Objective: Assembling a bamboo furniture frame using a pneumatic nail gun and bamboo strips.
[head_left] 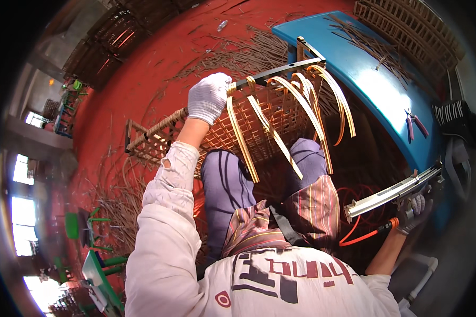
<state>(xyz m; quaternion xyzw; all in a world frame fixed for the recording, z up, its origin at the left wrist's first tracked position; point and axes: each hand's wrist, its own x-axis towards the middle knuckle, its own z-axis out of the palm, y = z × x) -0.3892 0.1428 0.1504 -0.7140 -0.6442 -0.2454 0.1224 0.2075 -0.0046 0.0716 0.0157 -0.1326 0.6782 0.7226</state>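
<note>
My left hand [209, 98], in a pale knit glove, is closed on the rim of a woven cane basket panel [264, 127], pinching a cane strip against the bar. The panel leans across my knees. Its rim is dark bare bar on the right and wrapped with cane on the left. Several pale cane strips [274, 134] hang loose from the bar toward me. At the lower right my right hand [413, 211], gloved too, grips a silver air staple gun [388, 193], held apart from the panel. An orange air hose [373, 235] runs from the gun.
A blue table [349, 58] stands at the right, with pincers [417, 126] and brown cane strips [375, 47] on it. Cane offcuts [248, 53] litter the red floor [158, 58]. A green stool [98, 280] is at the lower left. Woven baskets [111, 42] are stacked at the far left.
</note>
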